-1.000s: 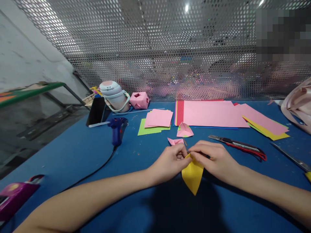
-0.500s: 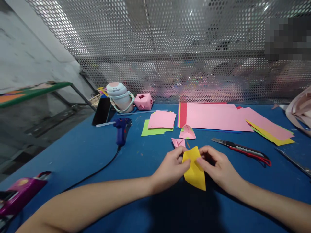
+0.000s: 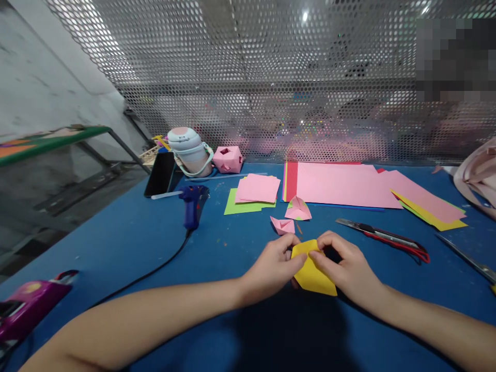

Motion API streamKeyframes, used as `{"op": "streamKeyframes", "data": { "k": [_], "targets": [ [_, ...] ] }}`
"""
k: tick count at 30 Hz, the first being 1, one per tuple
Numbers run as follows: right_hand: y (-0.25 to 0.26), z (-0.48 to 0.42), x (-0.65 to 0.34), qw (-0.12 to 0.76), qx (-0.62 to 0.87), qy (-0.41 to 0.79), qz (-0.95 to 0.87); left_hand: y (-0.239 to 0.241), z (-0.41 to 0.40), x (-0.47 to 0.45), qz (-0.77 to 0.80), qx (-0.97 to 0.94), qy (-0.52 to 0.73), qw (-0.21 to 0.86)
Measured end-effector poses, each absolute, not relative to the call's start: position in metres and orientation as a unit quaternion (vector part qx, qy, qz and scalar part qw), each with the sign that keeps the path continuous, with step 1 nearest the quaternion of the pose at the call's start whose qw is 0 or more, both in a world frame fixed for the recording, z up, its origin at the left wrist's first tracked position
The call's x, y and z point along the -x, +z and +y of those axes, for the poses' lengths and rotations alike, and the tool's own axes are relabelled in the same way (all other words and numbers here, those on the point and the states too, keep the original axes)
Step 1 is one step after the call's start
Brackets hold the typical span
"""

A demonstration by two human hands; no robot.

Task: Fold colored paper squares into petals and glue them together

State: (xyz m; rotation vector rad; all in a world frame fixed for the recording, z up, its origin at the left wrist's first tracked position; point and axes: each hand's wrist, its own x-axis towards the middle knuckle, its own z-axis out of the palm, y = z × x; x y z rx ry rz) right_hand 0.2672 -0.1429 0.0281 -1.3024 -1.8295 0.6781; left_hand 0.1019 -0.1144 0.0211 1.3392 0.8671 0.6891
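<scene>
A folded yellow paper piece [image 3: 313, 273] sits just above the blue table [image 3: 127, 243], pinched from both sides. My left hand [image 3: 271, 268] grips its left edge with closed fingers. My right hand [image 3: 344, 266] pinches its top right part, thumb on the paper. Two small folded pink paper shapes lie just beyond my hands: one [image 3: 282, 225] close by, the other [image 3: 297, 208] a little farther back.
A blue glue gun [image 3: 192, 203] with a black cord lies to the left. Stacks of pink, green and yellow paper [image 3: 341, 183] lie at the back. A utility knife [image 3: 383, 238] rests to the right. A pink paper cube [image 3: 228, 158], a bottle [image 3: 189, 151] and a phone [image 3: 159, 174] stand at the back left.
The yellow paper has been turned in my hands: its point hung toward me, now it lies flatter with the long side angled to the right. Both hands kept their grip.
</scene>
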Motion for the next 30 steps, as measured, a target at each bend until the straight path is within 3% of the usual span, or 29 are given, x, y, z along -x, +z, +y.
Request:
{"op": "streamKeyframes", "data": {
  "k": [6, 18, 26, 30],
  "targets": [
    [0.0291, -0.1449, -0.2672, 0.414, 0.425, 0.245, -0.767, 0.025, -0.1148, -0.1024, 0.388, -0.587, 0.302, 0.643],
    [0.0315, -0.1386, -0.2656, 0.399, 0.523, 0.359, -0.662, 0.0244, -0.1164, -0.1011, 0.409, -0.633, 0.282, 0.593],
    [0.0325, -0.139, -0.2667, 0.435, 0.487, 0.352, -0.671, 0.0238, -0.1162, -0.1024, 0.408, -0.581, 0.289, 0.642],
    [0.0318, -0.1407, -0.2654, 0.434, 0.496, 0.335, -0.674, 0.0221, -0.1144, -0.1027, 0.413, -0.6, 0.315, 0.608]
  ]
}}
